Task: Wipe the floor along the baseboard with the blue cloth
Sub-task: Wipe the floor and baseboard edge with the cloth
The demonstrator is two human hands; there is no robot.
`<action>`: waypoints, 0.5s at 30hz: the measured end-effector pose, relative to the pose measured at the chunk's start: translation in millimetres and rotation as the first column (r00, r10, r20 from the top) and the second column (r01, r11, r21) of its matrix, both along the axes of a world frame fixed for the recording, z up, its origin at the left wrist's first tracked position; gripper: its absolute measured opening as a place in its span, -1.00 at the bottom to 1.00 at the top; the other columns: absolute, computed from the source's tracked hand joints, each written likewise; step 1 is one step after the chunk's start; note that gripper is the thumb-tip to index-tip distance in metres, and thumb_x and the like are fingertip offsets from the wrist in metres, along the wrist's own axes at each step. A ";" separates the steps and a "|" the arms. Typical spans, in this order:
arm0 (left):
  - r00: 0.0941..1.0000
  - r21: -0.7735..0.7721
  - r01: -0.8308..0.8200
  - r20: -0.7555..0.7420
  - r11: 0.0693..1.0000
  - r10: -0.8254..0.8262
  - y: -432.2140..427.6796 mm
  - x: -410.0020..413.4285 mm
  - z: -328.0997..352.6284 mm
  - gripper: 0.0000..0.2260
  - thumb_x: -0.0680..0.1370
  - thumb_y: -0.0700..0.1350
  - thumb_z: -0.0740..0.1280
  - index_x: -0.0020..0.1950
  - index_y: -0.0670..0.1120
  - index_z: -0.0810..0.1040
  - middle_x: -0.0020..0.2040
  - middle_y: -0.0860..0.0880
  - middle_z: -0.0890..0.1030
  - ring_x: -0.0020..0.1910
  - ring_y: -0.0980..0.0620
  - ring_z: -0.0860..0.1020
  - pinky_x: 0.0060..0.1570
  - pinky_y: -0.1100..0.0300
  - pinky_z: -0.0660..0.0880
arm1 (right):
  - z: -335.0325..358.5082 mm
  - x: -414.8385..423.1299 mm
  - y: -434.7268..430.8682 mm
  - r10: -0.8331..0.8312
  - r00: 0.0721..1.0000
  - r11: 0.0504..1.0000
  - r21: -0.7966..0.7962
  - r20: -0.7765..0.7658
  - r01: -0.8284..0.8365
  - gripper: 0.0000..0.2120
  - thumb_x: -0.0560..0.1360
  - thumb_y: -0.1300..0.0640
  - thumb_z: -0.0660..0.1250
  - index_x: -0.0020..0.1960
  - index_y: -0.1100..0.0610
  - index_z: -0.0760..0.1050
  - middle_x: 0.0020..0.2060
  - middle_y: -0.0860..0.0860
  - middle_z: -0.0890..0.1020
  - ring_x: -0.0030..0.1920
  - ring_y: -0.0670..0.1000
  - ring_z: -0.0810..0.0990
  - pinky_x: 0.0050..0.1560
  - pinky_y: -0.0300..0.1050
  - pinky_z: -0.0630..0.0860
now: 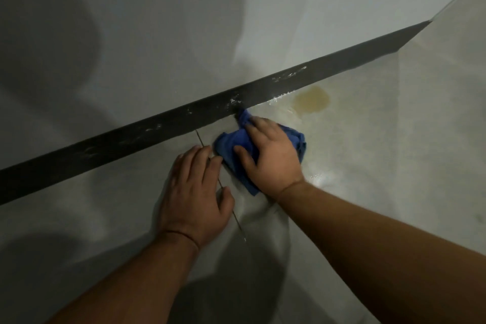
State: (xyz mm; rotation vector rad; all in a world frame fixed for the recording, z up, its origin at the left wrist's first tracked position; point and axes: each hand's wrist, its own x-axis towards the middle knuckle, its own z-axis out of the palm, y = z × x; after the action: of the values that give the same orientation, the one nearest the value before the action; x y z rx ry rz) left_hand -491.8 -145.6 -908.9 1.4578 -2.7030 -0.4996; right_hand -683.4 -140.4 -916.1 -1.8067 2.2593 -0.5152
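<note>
pressing down on the blue cloth (265, 139), the right hand (271, 151) lay flat across its top with fingers spread, palm down, not gripping it so much as pinning it to the floor (381, 166). the cloth was bunched and crumpled under that hand, and its far tip reached up to touch the foot of the dark baseboard (163, 126), right where a floor joint (226, 192) met the wall (157, 34). part of the cloth stuck out below the wrist on the near side, and more showed past the outer edge of the hand.

the left hand (194, 192) rested open and flat on the floor just beside the cloth, fingers together and pointing toward the baseboard, holding nothing. its fingertips sat close to the cloth's left edge, though contact could not be made out. a thin dark band (184, 235) circled the left wrist.

the baseboard ran as a slanted dark strip from lower left to upper right, marked with pale scuffs and white specks along its length. beyond the cloth, near the baseboard, a yellowish stain (313, 100) sat on the pale floor, apart from the cloth. a wet-looking shine showed on the floor near the right wrist. both bare forearms came in from the lower edge.
</note>
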 end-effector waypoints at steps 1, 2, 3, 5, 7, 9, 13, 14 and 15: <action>1.000 -0.004 -0.003 -0.006 1.000 0.002 0.0 0.1 -0.5 -0.42 0.52 0.07 0.24 0.49 -0.17 0.43 0.52 -0.22 0.40 0.56 -0.20 0.30 0.51 -0.21 0.30 | -1.0 3.1 -1.5 0.064 0.998 0.998 0.013 -0.001 -0.064 -0.50 0.59 -0.12 0.26 0.45 0.10 0.47 0.44 0.05 0.50 0.46 0.07 0.39 0.54 0.04 0.25; 1.000 -0.006 -0.005 -0.009 1.000 0.005 -0.1 0.2 -0.9 -0.42 0.51 0.07 0.26 0.48 -0.18 0.43 0.52 -0.22 0.40 0.56 -0.20 0.30 0.51 -0.22 0.31 | -1.3 2.7 -5.3 0.101 0.995 0.995 0.024 0.003 -0.101 -0.53 0.61 -0.09 0.25 0.45 0.10 0.47 0.45 0.05 0.50 0.48 0.07 0.38 0.54 0.08 0.24; 1.000 -0.006 -0.006 -0.007 1.000 0.006 -0.2 0.4 -1.2 -0.42 0.51 0.07 0.26 0.49 -0.17 0.43 0.52 -0.21 0.40 0.56 -0.19 0.30 0.51 -0.21 0.31 | -0.9 0.3 -9.9 0.115 0.993 0.993 0.029 0.007 -0.115 -0.55 0.63 -0.06 0.23 0.45 0.10 0.48 0.45 0.04 0.50 0.49 0.07 0.38 0.55 0.12 0.22; 1.000 -0.006 -0.003 0.001 1.000 0.003 -0.2 0.4 -1.8 -0.42 0.51 0.07 0.27 0.49 -0.15 0.41 0.53 -0.20 0.38 0.57 -0.18 0.28 0.53 -0.20 0.28 | -0.7 -8.3 -16.9 0.107 0.994 0.994 0.031 0.000 -0.107 -0.58 0.64 -0.04 0.22 0.45 0.08 0.49 0.46 0.01 0.50 0.50 0.05 0.37 0.56 0.17 0.18; 1.000 -0.007 -0.004 0.007 1.000 0.004 0.0 0.3 -2.6 -0.41 0.51 0.08 0.25 0.50 -0.14 0.40 0.54 -0.19 0.38 0.58 -0.18 0.28 0.54 -0.20 0.27 | -1.6 -20.6 -20.3 0.088 0.996 0.996 0.029 -0.028 -0.087 -0.59 0.64 -0.02 0.22 0.45 0.05 0.48 0.46 -0.02 0.49 0.49 0.03 0.37 0.55 0.16 0.16; 1.000 -0.005 -0.006 0.010 1.000 0.006 0.3 0.3 -2.7 -0.41 0.51 0.09 0.22 0.50 -0.13 0.40 0.54 -0.19 0.38 0.58 -0.17 0.28 0.54 -0.20 0.28 | -3.2 -32.9 -22.0 0.045 0.997 0.999 0.024 -0.057 -0.044 -0.58 0.64 -0.02 0.21 0.47 0.03 0.47 0.46 -0.03 0.49 0.49 0.02 0.37 0.56 0.14 0.15; 1.000 0.004 -0.013 -0.021 1.000 0.014 0.7 0.6 -2.1 -0.41 0.51 0.09 0.19 0.49 -0.15 0.43 0.54 -0.20 0.39 0.58 -0.19 0.29 0.52 -0.22 0.29 | -4.1 -39.6 -14.1 -0.116 0.991 0.991 0.065 -0.066 0.120 -0.53 0.65 -0.05 0.14 0.53 0.03 0.37 0.53 0.00 0.39 0.55 0.05 0.28 0.58 0.12 0.07; 1.000 0.003 -0.014 -0.021 1.000 0.014 0.9 0.6 -1.9 -0.41 0.51 0.09 0.19 0.49 -0.15 0.43 0.54 -0.20 0.39 0.58 -0.19 0.29 0.52 -0.22 0.28 | -5.0 -38.5 -5.4 -0.105 0.989 0.989 0.092 -0.102 0.114 -0.50 0.65 -0.08 0.09 0.56 0.03 0.31 0.57 0.01 0.33 0.58 0.05 0.22 0.59 0.14 0.05; 1.000 -0.004 -0.015 -0.022 1.000 0.015 1.1 0.8 -1.8 -0.41 0.51 0.10 0.18 0.49 -0.15 0.43 0.53 -0.20 0.40 0.58 -0.19 0.29 0.53 -0.22 0.28 | -6.2 -38.4 5.5 -0.074 0.986 0.988 0.122 -0.149 0.093 -0.46 0.66 -0.12 0.03 0.59 0.02 0.23 0.60 0.02 0.26 0.60 0.06 0.16 0.60 0.15 0.02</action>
State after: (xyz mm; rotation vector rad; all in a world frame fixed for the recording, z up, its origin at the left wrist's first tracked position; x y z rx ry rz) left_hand -491.0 -144.5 -910.7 1.4616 -2.6729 -0.5063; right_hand -721.8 -135.0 -922.3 -1.7440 2.4107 -0.2514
